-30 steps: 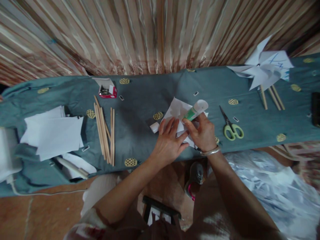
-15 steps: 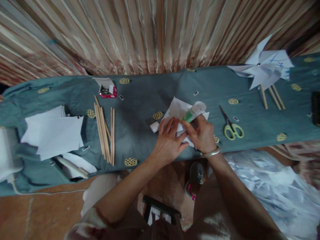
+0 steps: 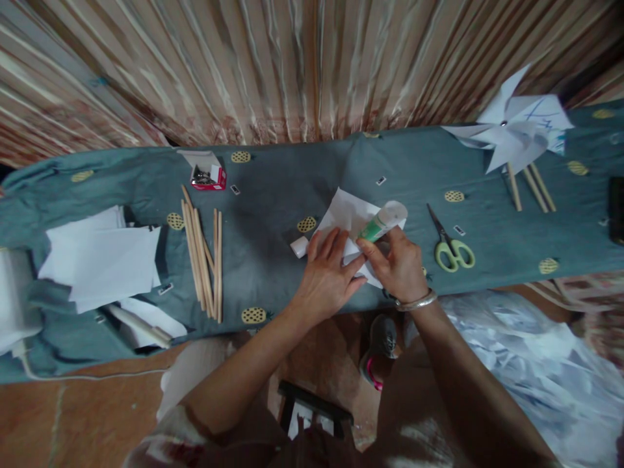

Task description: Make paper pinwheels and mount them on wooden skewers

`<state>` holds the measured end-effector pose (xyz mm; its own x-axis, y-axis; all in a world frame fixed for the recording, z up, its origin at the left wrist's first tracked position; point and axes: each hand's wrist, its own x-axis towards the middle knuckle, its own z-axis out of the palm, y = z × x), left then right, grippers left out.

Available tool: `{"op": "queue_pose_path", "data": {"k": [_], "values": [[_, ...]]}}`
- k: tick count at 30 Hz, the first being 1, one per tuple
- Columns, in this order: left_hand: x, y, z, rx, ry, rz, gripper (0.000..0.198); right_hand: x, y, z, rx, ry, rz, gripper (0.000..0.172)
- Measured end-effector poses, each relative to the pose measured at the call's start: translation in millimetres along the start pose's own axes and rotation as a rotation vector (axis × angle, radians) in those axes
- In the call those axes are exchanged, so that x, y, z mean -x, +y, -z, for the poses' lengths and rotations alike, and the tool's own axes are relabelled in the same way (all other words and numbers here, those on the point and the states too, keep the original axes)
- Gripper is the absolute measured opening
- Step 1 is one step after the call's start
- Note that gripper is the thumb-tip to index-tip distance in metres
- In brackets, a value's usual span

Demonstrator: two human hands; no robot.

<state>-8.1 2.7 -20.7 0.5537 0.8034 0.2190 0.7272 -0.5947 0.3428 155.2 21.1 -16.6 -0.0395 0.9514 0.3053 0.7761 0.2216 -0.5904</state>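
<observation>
Lying on the green cloth (image 3: pixel 270 253), the creased white paper (image 3: pixel 345 211) sits partly under the left hand (image 3: pixel 322 278), whose fingers spread flat on it; the right hand (image 3: pixel 400 265) closes around a green-and-white glue stick (image 3: pixel 383 221), held tilted over the paper's right part, its white end jutting up beyond the grip; a small white cap (image 3: pixel 299 247) lies just beside the left fingers; scissors (image 3: pixel 453 254) lie near, right of the right hand; wooden sticks (image 3: pixel 197 257) lie well apart, leftward.

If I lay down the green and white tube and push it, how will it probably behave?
The tube would likely roll, because its body looks round. It seems stiff, showing no bend in the right hand. It is probably light, since only that hand holds it.
</observation>
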Motion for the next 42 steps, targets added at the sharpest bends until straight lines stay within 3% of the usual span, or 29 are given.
{"op": "queue_pose_path", "data": {"k": [16,21,25,27,30,35,39,42], "values": [[-0.8,0.6,1.4,0.038,0.008,0.011,0.039,-7.7,6.9,0.8,-0.019,0.098,-0.082,0.036],[0.1,1.9,2.4,0.014,0.018,0.004,0.039,-18.5,13.0,15.0,-0.405,0.32,-0.217,0.024],[3.4,-4.7,10.9,-0.002,0.07,-0.049,0.038,-17.9,17.8,25.5,-0.697,0.382,-0.353,0.016],[6.0,-13.1,18.7,-0.017,0.132,-0.039,0.039,-12.6,18.9,26.7,-0.83,0.379,-0.425,0.016],[10.8,-29.4,31.2,-0.043,0.193,0.105,0.045,-4.0,19.5,26.5,-1.011,0.338,-0.499,0.017],[20.6,-50.4,43.4,0.012,0.112,0.262,0.043,3.8,13.3,28.5,-1.234,0.269,-0.602,0.02],[26.1,-52.4,43.7,0.186,0.13,0.301,0.028,10.0,-3.0,27.5,-1.352,0.192,-0.653,0.023],[26.8,-45.7,39.6,0.496,0.223,0.357,0.03,16.6,-17.3,23.4,-1.415,0.129,-0.666,0.024]]}}
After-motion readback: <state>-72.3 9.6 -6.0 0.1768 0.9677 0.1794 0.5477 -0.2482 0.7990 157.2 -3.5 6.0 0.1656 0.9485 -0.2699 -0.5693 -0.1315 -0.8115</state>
